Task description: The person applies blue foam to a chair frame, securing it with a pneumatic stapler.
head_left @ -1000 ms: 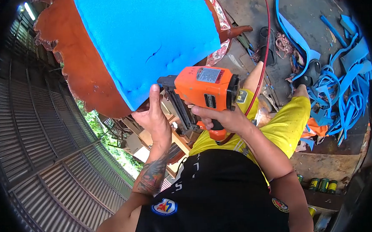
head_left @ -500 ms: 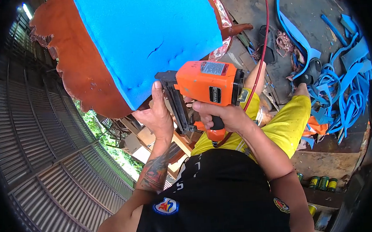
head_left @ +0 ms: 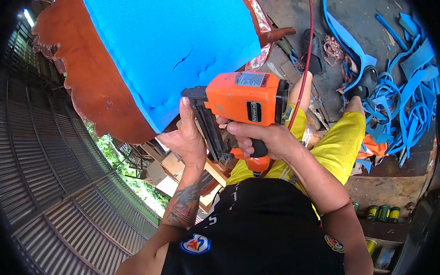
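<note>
My right hand is wrapped round the grip of an orange and black staple gun, which has a red air hose beside it. The gun's black nose lies at the lower edge of a blue foam pad. That pad rests on a carved brown wooden piece. My left hand is at the pad's lower corner, thumb pointing up beside the gun's nose. Its other fingers are mostly hidden under the edge, so its hold cannot be made out.
Blue foam strips lie heaped on the floor at the right. Sandals are near my feet. Several small cans stand at the lower right. A slatted metal wall is on the left.
The foam pad and wooden piece have shifted slightly left in view. The staple gun has also moved slightly left, still in my right hand.
</note>
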